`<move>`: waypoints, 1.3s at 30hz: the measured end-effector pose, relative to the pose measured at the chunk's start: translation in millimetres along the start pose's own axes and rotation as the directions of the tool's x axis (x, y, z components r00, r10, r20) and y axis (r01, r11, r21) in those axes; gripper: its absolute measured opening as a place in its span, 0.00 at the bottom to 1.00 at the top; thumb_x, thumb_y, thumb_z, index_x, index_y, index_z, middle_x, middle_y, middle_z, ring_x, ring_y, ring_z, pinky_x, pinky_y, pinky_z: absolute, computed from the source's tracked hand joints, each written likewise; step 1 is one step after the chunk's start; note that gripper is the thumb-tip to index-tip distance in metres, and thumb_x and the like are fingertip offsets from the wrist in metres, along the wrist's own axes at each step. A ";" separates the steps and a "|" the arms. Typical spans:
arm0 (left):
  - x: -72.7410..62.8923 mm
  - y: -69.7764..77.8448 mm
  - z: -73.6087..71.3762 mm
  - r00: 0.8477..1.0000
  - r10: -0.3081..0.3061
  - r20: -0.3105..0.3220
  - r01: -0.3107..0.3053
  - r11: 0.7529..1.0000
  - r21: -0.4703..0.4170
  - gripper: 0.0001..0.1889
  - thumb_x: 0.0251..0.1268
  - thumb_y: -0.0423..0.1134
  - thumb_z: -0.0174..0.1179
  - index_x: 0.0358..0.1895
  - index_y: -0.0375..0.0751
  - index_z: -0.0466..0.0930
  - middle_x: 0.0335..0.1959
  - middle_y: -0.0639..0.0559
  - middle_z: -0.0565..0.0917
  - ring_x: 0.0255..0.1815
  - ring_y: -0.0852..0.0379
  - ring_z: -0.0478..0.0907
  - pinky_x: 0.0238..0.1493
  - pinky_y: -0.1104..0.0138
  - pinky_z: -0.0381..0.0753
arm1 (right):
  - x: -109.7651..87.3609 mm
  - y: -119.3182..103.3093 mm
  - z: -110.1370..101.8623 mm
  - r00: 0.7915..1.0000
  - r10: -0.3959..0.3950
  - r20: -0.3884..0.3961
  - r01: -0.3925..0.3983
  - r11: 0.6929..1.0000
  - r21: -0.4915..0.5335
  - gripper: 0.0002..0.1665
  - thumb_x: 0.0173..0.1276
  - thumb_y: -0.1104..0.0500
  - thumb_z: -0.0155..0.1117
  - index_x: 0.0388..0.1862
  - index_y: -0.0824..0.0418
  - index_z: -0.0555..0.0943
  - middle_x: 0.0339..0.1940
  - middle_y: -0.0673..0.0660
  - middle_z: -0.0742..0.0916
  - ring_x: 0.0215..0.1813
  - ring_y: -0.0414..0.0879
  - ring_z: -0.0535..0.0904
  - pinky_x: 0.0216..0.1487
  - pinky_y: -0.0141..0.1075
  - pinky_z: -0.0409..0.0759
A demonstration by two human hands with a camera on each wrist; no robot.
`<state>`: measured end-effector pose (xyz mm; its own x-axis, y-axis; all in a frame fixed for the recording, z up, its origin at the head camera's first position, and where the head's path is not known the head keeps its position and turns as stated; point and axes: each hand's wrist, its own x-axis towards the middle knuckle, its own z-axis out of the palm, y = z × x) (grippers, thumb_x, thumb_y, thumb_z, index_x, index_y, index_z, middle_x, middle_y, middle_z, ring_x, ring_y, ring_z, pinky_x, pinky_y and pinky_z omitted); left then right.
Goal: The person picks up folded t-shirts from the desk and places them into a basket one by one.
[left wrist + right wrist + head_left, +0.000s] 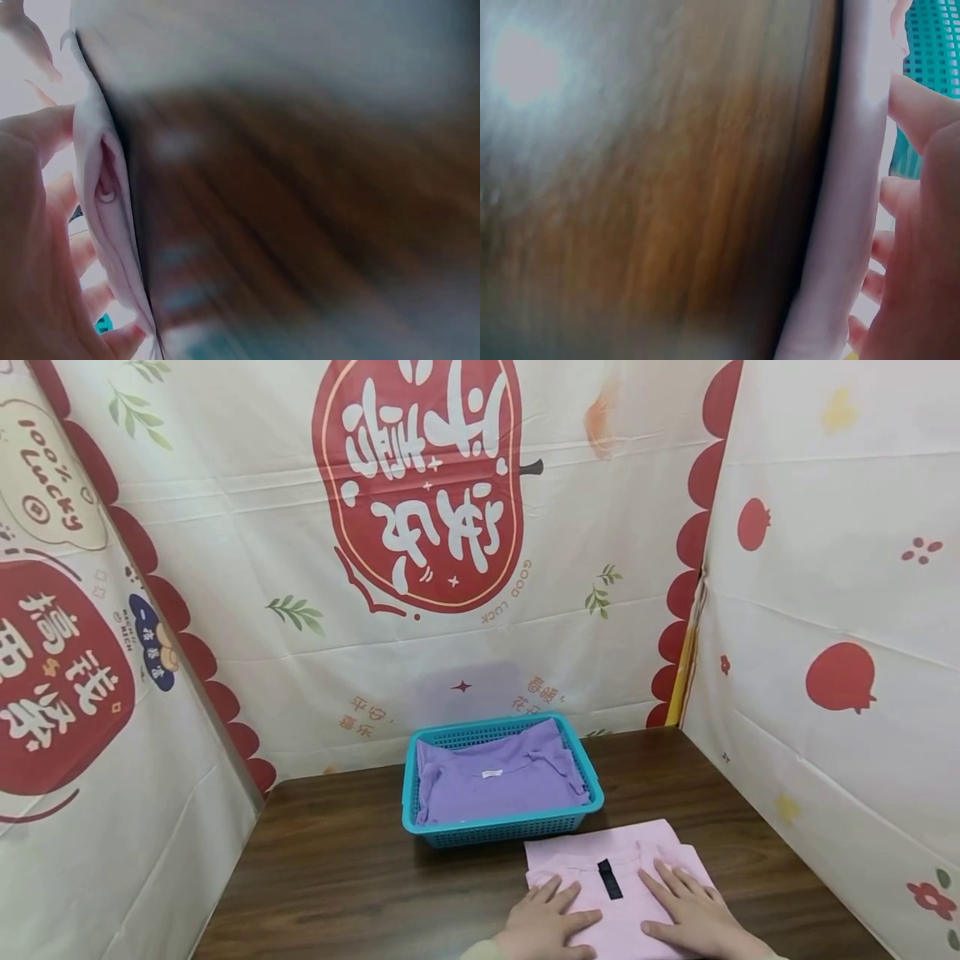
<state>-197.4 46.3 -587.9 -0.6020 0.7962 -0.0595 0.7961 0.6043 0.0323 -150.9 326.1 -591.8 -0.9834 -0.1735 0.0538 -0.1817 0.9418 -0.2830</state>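
A folded pink shirt [622, 922] with a black neck label lies on the table's front right. My left hand [546, 925] rests on its left side with the fingers spread, and my right hand [693, 914] rests likewise on its right side. In the left wrist view, the left fingers [56, 195] lie against the layered edge of the cloth. The right wrist view shows the right fingertips [885, 191] touching the top of the pink fold. Beyond the shirt, a folded purple shirt [502, 785] with a white label lies in a teal basket [502, 831].
A dark brown wooden table [330, 860] carries everything. Printed white cloth stands behind it [480, 643] and along the left and right sides. The basket sits near the back edge, just behind the pink shirt.
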 end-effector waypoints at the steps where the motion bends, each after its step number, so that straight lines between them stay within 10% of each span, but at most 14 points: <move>1: -2.0 -1.9 0.1 1.000 0.004 -0.006 -0.004 1.000 0.003 0.28 0.67 0.72 0.37 0.70 0.80 0.58 0.74 0.62 0.59 0.75 0.53 0.53 0.67 0.56 0.64 | 0.7 -1.9 -1.1 1.000 0.001 0.022 -0.001 1.000 0.003 0.47 0.58 0.30 0.61 0.69 0.57 0.71 0.69 0.68 0.70 0.67 0.72 0.62 0.53 0.75 0.56; 39: -75.4 -59.6 1.6 0.999 0.027 -0.024 -0.030 0.991 -0.131 0.28 0.70 0.68 0.36 0.70 0.73 0.64 0.74 0.57 0.61 0.74 0.48 0.55 0.65 0.50 0.65 | 25.5 -55.4 14.7 0.972 -0.185 0.144 0.176 0.982 0.074 0.50 0.57 0.25 0.57 0.72 0.51 0.68 0.71 0.66 0.68 0.70 0.67 0.59 0.53 0.77 0.55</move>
<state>-199.4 -49.8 -586.9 -0.5819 0.8125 -0.0347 0.7986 0.5789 0.1648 -166.0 265.3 -588.8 -0.9226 -0.3843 -0.0332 -0.3514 0.8727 -0.3390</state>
